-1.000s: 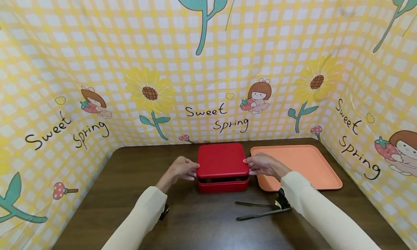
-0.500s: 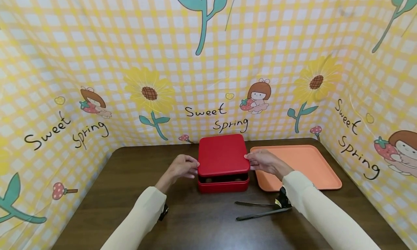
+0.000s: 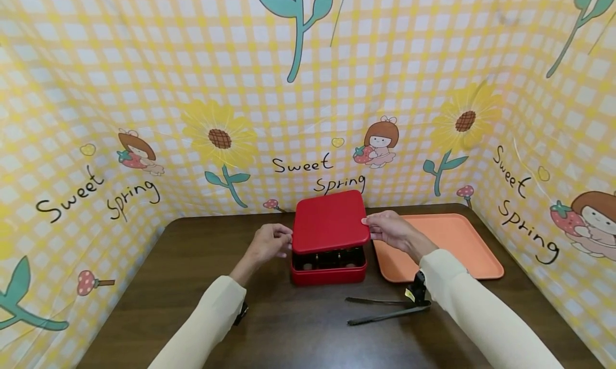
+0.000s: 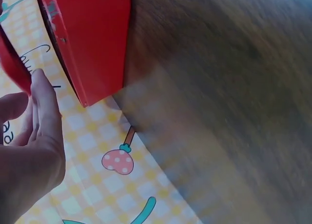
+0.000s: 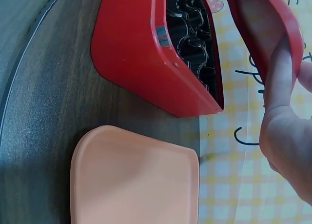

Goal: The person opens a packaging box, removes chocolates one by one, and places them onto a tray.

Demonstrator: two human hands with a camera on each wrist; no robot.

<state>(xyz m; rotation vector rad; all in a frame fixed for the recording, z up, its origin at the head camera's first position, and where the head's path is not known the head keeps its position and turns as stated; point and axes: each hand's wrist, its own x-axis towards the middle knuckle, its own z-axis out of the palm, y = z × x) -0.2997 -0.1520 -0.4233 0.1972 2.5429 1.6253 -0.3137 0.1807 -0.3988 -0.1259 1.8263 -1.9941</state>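
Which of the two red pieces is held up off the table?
The lid: the left hand and right hand hold it tilted above the box, which rests on the table.

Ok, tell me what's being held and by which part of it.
The red lid: the left hand holds its left edge, the right hand its right edge.

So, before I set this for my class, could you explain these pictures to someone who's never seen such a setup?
There's no machine, just a person's bare left hand and right hand. The wide view is filmed from the head, looking forward and down; the two close views are filmed from each wrist. On the table are a red box, an orange tray and what look like dark tongs. Both hands hold the red lid, tilted above the box, so its black lining shows.
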